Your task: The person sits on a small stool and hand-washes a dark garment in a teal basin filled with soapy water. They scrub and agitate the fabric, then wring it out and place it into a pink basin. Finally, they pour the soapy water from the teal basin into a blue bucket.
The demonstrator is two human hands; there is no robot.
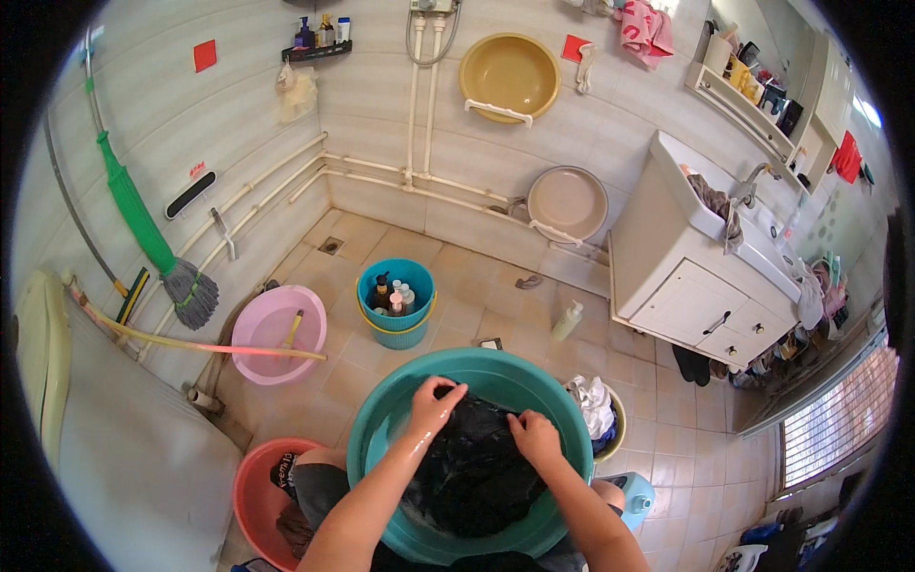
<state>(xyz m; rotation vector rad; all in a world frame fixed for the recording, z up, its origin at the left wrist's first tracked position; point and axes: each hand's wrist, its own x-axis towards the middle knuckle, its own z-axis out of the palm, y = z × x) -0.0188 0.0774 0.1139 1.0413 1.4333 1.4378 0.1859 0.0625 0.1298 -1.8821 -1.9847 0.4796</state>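
my left hand (437, 405) and right hand (536, 439) are pinching the black cloth (474, 469), lying between and below them, lower centre.

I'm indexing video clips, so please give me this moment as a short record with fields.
Place: tiled room
Left hand: pinches black cloth
Right hand: pinches the same cloth, farther right
Cloth position: bunched inside large teal basin
Left side: pink basin; red tub holding brownish cloth
Beyond basin: blue bucket holding bottles
Right side: white cloth; white cabinet
Walls: yellow basin; green-and-grey mop
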